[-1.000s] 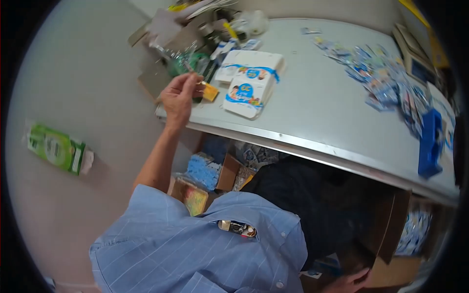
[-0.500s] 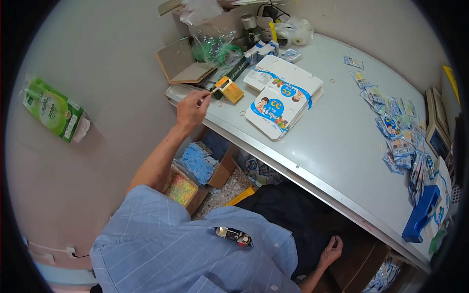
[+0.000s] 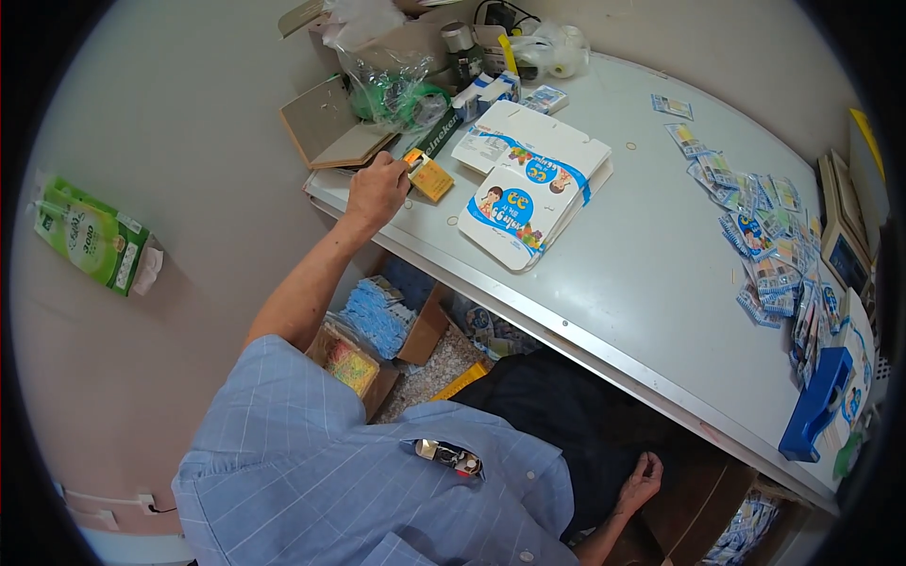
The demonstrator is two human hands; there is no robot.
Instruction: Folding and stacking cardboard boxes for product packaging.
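Note:
My left hand (image 3: 377, 194) is over the table's left corner, fingers closed in a pinch on what looks like a cigarette (image 3: 414, 164). The cigarette's far end is at the open top of a small yellow box (image 3: 433, 180), and the fingers partly cover it. Right of the box lie flattened white and blue printed cartons (image 3: 514, 215), stacked and banded together. My right hand (image 3: 642, 483) rests low by my dark trousers, loosely curled, with nothing visible in it.
Small printed sachets (image 3: 755, 222) lie scattered and heaped on the table's right side, near a blue tape dispenser (image 3: 813, 406). Behind the yellow box are an open cardboard box (image 3: 330, 127), plastic bags and a dark bottle (image 3: 462, 55). Boxes of blue packets (image 3: 376, 316) stand below the table.
My left hand has turned and moved a little up toward the yellow box, and less of the cigarette shows. My right hand stays in place. The whole view has shifted slightly.

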